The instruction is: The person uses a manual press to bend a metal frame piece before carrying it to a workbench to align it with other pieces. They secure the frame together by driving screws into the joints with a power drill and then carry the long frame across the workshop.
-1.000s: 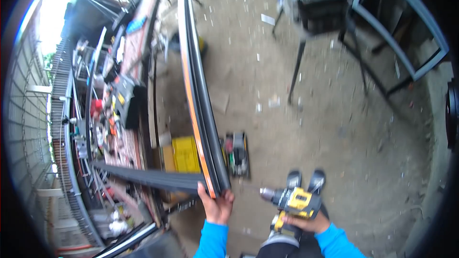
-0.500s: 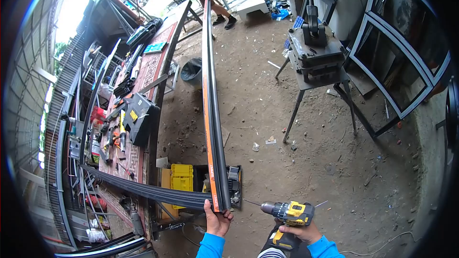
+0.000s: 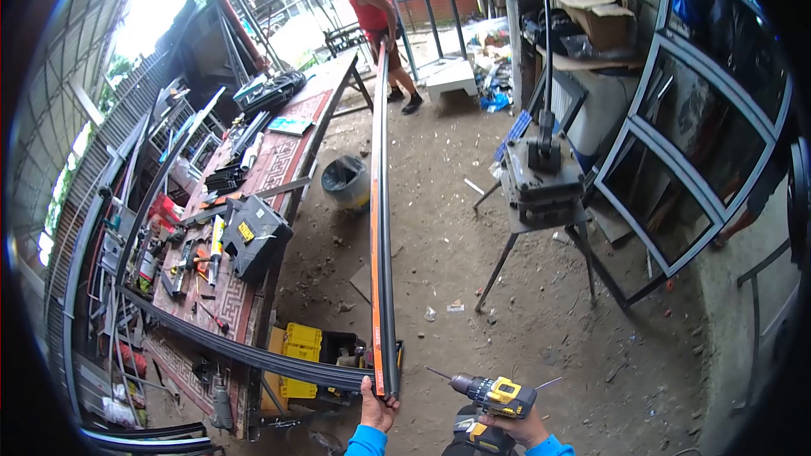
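My left hand (image 3: 379, 408) is closed around the near corner of a black frame (image 3: 387, 270). One long side with an orange strip (image 3: 378, 287) runs away from me; another black side (image 3: 253, 352) runs left over the table. My right hand (image 3: 522, 429) grips a yellow and black cordless drill (image 3: 498, 394) by its handle. Its thin bit points left, towards the frame corner but apart from it. At the far end of the long side stands a person (image 3: 372, 13) in a red top, with a hand at the frame.
On the left, a patterned worktable (image 3: 279, 165) carries a black tool case (image 3: 253, 236) and several hand tools. A yellow organizer (image 3: 302, 359) stands below. A bucket (image 3: 345, 181) is beyond. To the right are a metal press stand (image 3: 541, 190) and a window frame (image 3: 676, 194).
My view has tilted up, showing more of the person at the far end. The frame corner, drill and both hands sit lower in view; both grips are unchanged.
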A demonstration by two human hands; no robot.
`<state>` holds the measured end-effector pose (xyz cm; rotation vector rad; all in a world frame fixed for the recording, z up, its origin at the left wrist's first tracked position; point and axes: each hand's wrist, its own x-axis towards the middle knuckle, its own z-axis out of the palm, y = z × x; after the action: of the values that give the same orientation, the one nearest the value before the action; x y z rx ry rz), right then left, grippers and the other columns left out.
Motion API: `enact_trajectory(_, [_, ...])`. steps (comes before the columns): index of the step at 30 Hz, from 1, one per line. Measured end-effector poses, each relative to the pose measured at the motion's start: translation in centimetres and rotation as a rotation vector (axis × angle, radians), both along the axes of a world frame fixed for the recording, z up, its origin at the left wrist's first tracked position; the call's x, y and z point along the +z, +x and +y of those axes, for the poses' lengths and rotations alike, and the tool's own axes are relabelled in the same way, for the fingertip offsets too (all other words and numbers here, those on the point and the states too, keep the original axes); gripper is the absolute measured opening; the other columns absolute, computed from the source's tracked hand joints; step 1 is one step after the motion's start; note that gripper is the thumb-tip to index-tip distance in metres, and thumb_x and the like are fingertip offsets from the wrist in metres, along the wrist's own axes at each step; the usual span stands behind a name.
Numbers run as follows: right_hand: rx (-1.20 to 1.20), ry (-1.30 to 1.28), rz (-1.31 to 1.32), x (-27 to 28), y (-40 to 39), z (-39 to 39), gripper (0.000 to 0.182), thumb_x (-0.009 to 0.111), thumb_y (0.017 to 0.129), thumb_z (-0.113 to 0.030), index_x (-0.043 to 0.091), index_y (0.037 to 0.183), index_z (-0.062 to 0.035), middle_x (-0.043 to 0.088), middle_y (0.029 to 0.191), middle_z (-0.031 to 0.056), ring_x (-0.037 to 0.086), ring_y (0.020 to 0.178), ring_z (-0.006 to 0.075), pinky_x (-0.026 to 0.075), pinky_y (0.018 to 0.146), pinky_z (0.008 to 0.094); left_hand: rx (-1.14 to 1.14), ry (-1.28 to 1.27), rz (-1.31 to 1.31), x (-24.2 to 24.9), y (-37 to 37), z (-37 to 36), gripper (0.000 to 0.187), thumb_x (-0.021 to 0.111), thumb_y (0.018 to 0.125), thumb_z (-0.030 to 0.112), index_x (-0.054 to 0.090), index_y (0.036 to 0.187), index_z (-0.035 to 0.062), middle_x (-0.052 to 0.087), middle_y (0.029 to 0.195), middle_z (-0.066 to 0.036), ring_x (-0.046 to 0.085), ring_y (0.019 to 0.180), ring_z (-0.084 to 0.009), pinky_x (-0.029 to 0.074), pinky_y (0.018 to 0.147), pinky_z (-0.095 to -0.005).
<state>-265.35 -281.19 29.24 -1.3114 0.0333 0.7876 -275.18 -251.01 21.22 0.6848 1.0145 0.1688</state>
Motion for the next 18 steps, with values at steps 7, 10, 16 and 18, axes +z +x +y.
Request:
enact_trajectory(7, [-0.126,-0.165,-0.071,-2.0,0.7,2.5,0.035,0.081,0.078,-0.015,0.065,0.106,-0.0018,0.069,0.094,0.0029,0.065,0.083,0.0114,0.054,0.075,0.0304,0.075,0.024,0.06,0.7,1.0,-0.7,0.054,0.057,0.081,0.072,0.056,0.089,0.0181,0.036,0.064,0.004,0.036,0.056,-0.0125,0.033,0.055,-0.0304])
enact_trajectory(10, [-0.056,-0.379,-0.058,-3.1,2.2,3.1,0.027,0.079,0.078,-0.018,0.067,0.092,0.0012,0.069,0.075,0.0058,0.063,0.063,0.0141,0.052,0.06,0.0328,0.102,-0.004,0.076,0.2,0.6,-0.8,0.054,0.06,0.079,0.072,0.053,0.08,0.0178,0.033,0.063,0.004,0.034,0.054,-0.0126,0.034,0.054,-0.0307])
enact_trajectory(16, [0.832,-0.889,-0.184,-9.9,0.9,1.9,0.059,0.064,0.083,-0.055,0.072,0.079,0.0038,0.071,0.088,0.0213,0.069,0.081,0.0345,0.053,0.077,0.042,0.08,-0.014,0.065,-1.3,0.3,-0.7,0.055,0.059,0.078,0.073,0.052,0.08,0.0189,0.033,0.065,0.004,0.034,0.056,-0.0125,0.032,0.054,-0.0299])
enact_trajectory(18, [1.081,-0.954,-0.094,-10.6,0.0,2.9,0.058,0.056,0.087,-0.055,0.073,0.09,0.0003,0.068,0.1,0.0257,0.067,0.096,0.0367,0.05,0.086,0.0442,0.093,-0.016,0.038,-0.7,0.1,-1.2,0.054,0.061,0.078,0.072,0.054,0.081,0.0183,0.033,0.064,0.004,0.034,0.055,-0.0122,0.033,0.054,-0.0302])
